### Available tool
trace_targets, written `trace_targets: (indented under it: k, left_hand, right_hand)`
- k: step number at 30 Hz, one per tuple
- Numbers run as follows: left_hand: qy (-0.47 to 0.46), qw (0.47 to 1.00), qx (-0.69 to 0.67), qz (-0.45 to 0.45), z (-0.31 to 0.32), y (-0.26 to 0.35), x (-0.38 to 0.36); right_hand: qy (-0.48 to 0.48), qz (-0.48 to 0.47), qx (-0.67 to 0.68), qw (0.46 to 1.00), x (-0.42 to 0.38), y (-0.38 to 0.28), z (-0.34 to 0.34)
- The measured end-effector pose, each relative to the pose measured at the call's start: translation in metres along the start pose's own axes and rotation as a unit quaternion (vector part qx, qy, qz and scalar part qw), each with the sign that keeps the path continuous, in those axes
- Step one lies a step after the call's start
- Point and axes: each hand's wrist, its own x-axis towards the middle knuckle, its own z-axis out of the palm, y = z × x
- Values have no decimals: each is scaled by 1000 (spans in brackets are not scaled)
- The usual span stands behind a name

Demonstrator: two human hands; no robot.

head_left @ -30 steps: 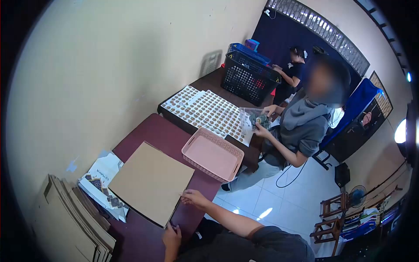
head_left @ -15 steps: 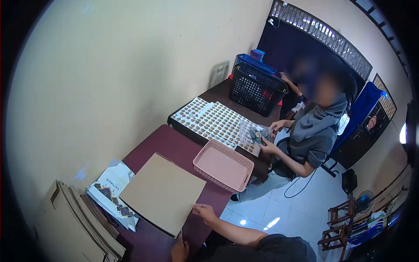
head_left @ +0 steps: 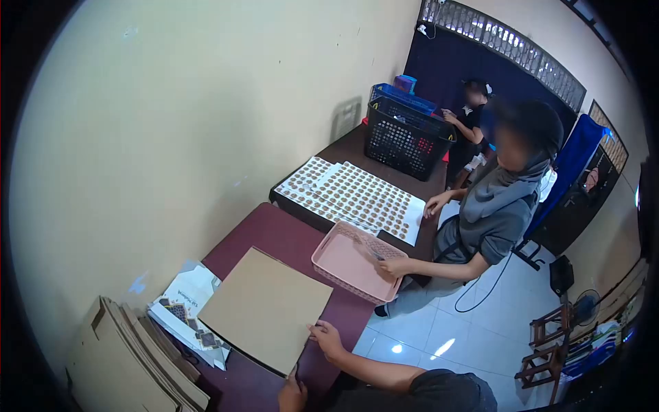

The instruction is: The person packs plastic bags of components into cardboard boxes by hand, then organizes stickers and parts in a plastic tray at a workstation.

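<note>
A square brown cardboard sheet (head_left: 268, 309) lies at a slant on the dark red table, its near corner toward me. My right hand (head_left: 327, 340) is closed at its right edge, fingertips on the board. Lower down, my left hand (head_left: 293, 394) is at the near corner with its thumb up against the edge; its other fingers are partly hidden. Under and beside the sheet's left side sits a white printed carton (head_left: 185, 292) with dark patterned pieces. A pink tray (head_left: 328, 264) stands to the right of the sheet.
Folded cardboard (head_left: 127, 357) leans at the lower left. Beyond the tray lie sheets of round brown stickers (head_left: 364, 199) and a black basket (head_left: 405, 147). A co-worker (head_left: 508, 206) stands at the right, one hand over the tray; another person (head_left: 472, 123) is behind.
The co-worker's hand has moved from the sticker sheets to over the pink tray with a thin item. The clear bag of grey-green pieces is out of sight. My hands stay at the cardboard.
</note>
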Motion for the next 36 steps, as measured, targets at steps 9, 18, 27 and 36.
trace_targets:
  k: [9,18,27,36]
  left_hand:
    - [-62,995,-75,-25,11,-14,-2]
    - [-43,993,-111,-20,5,8,19]
    - [-124,874,-468,-42,7,41,42]
    - [-122,777,-598,-152,23,31,44]
  right_hand:
    - [-62,-4,-4,998,9,-8,-27]
    - [-70,-34,-39,996,15,-11,-34]
    - [-75,-29,3,997,17,-21,-26]
    - [-85,-77,-191,975,26,-16,-34]
